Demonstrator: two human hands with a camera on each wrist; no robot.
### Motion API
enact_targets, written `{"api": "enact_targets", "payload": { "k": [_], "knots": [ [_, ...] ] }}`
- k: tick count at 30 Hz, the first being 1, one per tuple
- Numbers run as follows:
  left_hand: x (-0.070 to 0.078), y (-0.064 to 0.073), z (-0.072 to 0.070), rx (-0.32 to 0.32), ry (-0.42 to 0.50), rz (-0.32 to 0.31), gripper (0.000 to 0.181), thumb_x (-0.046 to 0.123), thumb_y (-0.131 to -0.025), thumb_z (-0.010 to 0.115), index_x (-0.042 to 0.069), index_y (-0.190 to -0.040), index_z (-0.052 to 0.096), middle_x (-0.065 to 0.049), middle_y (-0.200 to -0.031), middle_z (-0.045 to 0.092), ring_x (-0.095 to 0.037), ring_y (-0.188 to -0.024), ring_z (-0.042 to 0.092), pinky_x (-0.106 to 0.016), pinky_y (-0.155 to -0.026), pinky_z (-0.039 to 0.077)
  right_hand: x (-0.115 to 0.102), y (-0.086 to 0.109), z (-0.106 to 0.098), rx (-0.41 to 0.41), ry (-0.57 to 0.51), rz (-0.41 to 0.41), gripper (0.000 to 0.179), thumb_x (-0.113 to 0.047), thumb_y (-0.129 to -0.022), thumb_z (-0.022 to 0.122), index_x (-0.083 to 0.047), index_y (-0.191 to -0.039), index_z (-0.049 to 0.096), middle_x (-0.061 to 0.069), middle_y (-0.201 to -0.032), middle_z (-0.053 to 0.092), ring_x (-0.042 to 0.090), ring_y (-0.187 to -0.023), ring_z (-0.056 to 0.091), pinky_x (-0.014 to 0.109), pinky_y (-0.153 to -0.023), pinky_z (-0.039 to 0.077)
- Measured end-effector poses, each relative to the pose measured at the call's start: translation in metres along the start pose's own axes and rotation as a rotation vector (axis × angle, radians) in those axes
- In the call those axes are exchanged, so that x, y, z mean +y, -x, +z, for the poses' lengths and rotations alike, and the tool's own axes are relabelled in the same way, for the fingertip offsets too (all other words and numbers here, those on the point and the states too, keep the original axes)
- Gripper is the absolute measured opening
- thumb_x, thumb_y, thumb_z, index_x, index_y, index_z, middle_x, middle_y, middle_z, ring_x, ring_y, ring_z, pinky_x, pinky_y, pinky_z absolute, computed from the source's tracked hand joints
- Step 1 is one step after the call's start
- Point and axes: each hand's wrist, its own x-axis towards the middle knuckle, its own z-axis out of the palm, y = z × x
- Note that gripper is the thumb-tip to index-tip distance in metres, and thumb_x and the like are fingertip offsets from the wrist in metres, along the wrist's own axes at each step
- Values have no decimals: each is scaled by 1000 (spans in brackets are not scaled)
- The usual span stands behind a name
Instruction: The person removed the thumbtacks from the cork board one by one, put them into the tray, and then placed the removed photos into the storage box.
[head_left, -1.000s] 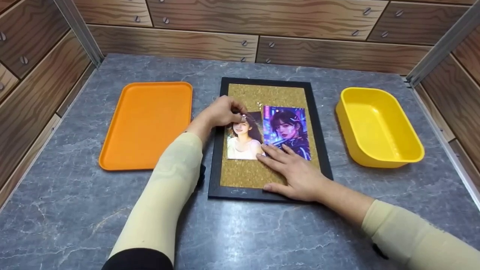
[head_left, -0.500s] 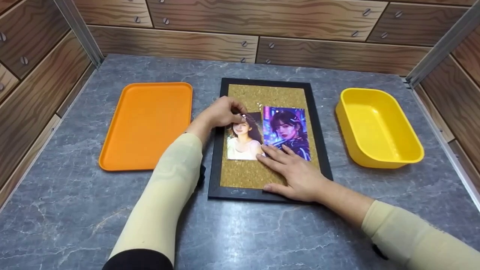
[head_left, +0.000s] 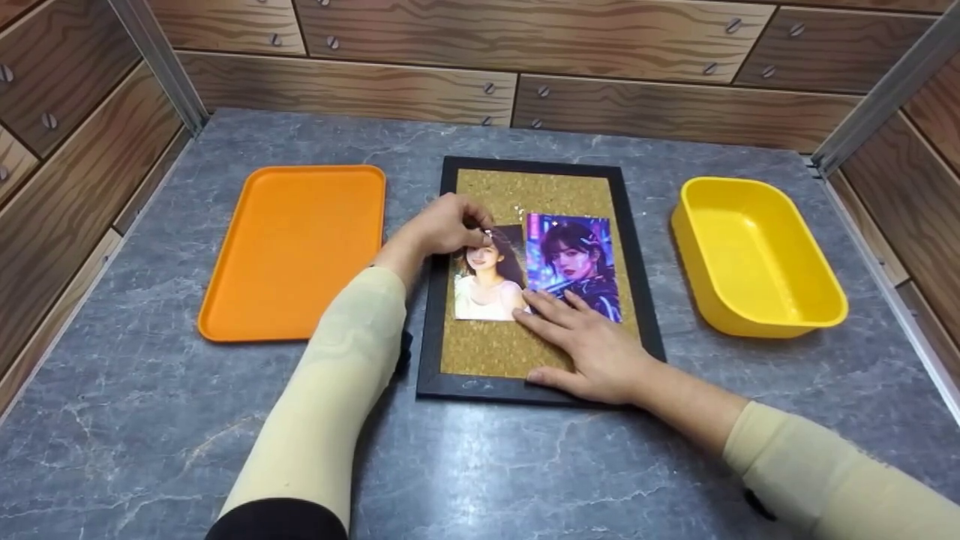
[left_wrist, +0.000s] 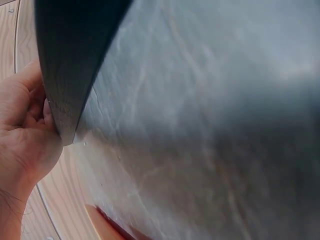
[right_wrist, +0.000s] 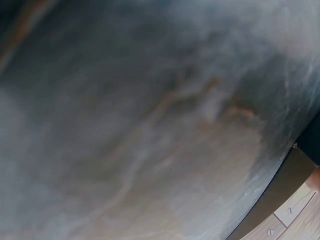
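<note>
A black-framed cork board [head_left: 484,349] lies flat on the table with two photo prints side by side on it. My left hand [head_left: 448,223] reaches over the board's left edge, thumb and index finger pinching what looks like a small clear push pin at the top of the photo of a person in white [head_left: 486,289]. My right hand [head_left: 596,349] lies spread, its fingertips on the lower edges of that photo and the purple-blue portrait print [head_left: 574,255]. In the left wrist view, my left hand [left_wrist: 25,125] shows beyond the frame's dark side; its fingertips are hidden.
An orange tray [head_left: 307,247] lies left of the board, beside my left forearm. A yellow tub [head_left: 761,262] stands on the right. Small clear glints, like pins, show on the cork [head_left: 536,193] above the photos. Wood-patterned walls [head_left: 405,90] enclose the table.
</note>
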Motion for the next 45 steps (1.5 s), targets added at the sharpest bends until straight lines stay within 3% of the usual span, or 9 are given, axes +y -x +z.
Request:
{"api": "enact_targets", "payload": {
  "k": [6,14,22,29,38,45],
  "knots": [
    [1,-1,1,-4,10,-9,17,4,-92,78,0,-109,78,-5,-97,73,-14,-89,54,-28,-86,45,0,0,0,12,6,-12,83,-65,-102,56,-18,-167,36,9,-174,26,28,-159,26,54,-129,17],
    [-1,0,0,-6,14,-5,19,5,-94,78,2,-112,78,-8,-106,76,-16,-94,57,-29,-91,46,1,0,0,13,3,-16,84,-65,-102,56,-17,-167,36,10,-173,26,29,-159,27,55,-129,17],
    [0,1,-1,-15,41,-25,17,5,-98,73,2,-114,78,-7,-103,75,-15,-84,58,-27,-77,47,0,0,0,7,0,-6,84,-65,-102,57,-18,-167,35,9,-174,26,29,-159,26,54,-129,16],
    [-1,0,-1,-7,21,-9,17,3,-95,74,1,-112,77,-10,-107,76,-18,-95,59,-32,-95,47,0,0,-1,5,2,-5,84,-66,-102,56,-19,-168,35,9,-174,25,29,-159,26,54,-129,16],
    [1,1,-1,-12,32,-9,16,2,-95,75,0,-111,76,-7,-102,74,-16,-88,57,-27,-83,46,0,-1,0,5,3,-5,84,-66,-102,56,-19,-167,35,8,-174,25,28,-159,25,54,-129,16],
    [0,0,0,-9,29,-18,13,1,-94,75,1,-107,75,-6,-101,72,-18,-95,57,-31,-93,46,0,-1,0,1,4,0,84,-67,-102,56,-20,-168,35,8,-174,25,28,-159,25,55,-129,16]
  ]
}}
